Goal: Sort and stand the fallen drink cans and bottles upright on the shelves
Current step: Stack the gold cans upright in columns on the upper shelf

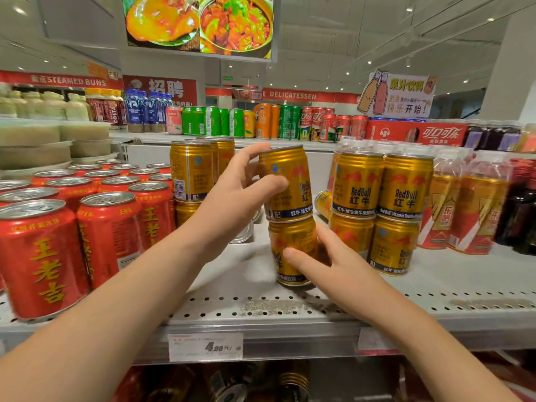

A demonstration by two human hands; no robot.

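Two gold Red Bull cans stand stacked at the middle of the white perforated shelf point(261, 309). My left hand point(240, 187) grips the upper gold can point(290, 184), which sits slightly tilted on the lower gold can point(290, 250). My right hand point(322, 256) wraps around the lower can from the right, steadying it. Behind the stack, a fallen gold can point(324, 202) lies on its side. Another silver-ended can point(245, 230) lies partly hidden behind my left wrist.
Stacked gold cans stand at right point(383, 210) and at back left point(193, 172). Red Wanglaoji cans point(43, 256) fill the left side. Shrink-wrapped bottles point(464, 204) stand far right. A price tag point(206, 346) hangs on the shelf edge. More cans lie on the shelf below.
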